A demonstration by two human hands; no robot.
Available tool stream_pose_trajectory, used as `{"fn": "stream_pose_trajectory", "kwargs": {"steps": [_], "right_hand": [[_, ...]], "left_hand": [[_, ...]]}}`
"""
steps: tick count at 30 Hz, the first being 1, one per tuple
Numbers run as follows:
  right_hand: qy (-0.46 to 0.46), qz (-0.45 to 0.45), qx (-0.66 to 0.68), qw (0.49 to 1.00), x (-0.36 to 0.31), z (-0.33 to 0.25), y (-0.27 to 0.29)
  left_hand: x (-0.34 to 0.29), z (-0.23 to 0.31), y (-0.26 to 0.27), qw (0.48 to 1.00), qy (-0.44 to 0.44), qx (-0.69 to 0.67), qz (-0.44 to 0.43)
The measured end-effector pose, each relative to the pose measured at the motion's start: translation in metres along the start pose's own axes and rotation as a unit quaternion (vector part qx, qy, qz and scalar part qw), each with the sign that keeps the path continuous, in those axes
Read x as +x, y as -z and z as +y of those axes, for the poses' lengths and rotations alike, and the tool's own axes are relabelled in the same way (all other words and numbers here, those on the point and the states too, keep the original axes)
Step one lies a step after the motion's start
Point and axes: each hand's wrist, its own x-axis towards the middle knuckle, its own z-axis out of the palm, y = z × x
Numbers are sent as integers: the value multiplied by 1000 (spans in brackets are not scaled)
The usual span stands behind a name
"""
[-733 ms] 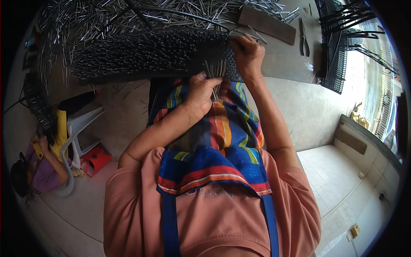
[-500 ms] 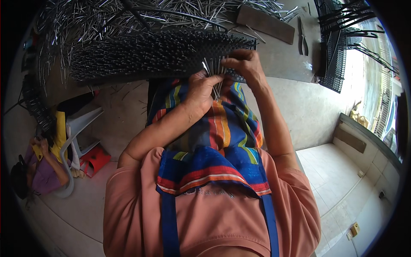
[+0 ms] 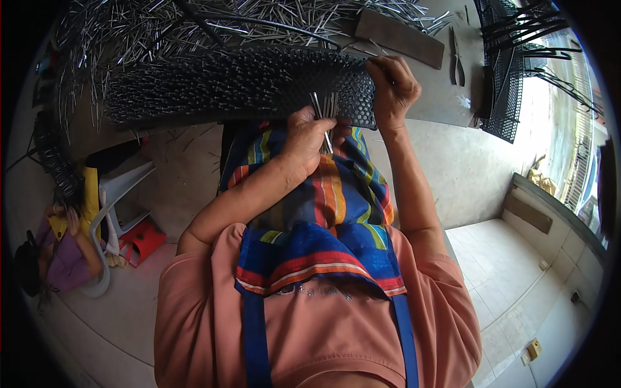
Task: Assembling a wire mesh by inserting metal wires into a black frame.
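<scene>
The left hand (image 3: 303, 137) grips a bundle of thin metal strips (image 3: 333, 103), thumb across it, above the striped apron (image 3: 330, 187) and in front of the perforated black panel (image 3: 357, 97). The right hand (image 3: 396, 87) has its fingers curled at the panel's right end; whether it holds anything cannot be told. The panel lies along the front edge of the table (image 3: 430, 100), densely studded except toward its right end. Behind it spreads a heap of loose strips (image 3: 272, 16). A flat brown bar (image 3: 400, 37) lies to the heap's right; pliers (image 3: 458, 61) lie near the table's right edge, beside a black mesh piece (image 3: 508, 90).
</scene>
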Motion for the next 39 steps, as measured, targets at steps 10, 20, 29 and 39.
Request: {"fn": "stream_pose_trajectory", "kwargs": {"steps": [10,20,29,39], "right_hand": [[2,-45,-38,998,7,-7,3],[14,-53,-137,989,-2,-4,-7],[-299,-201,48,932,-12,-21,13],[-238,59,152,957,-4,-6,22]], "left_hand": [[3,-1,2,999,10,-35,7],[6,-1,-2,998,16,-67,3],[12,7,-10,996,12,-83,-37],[16,1,-7,999,40,-1,2]]}}
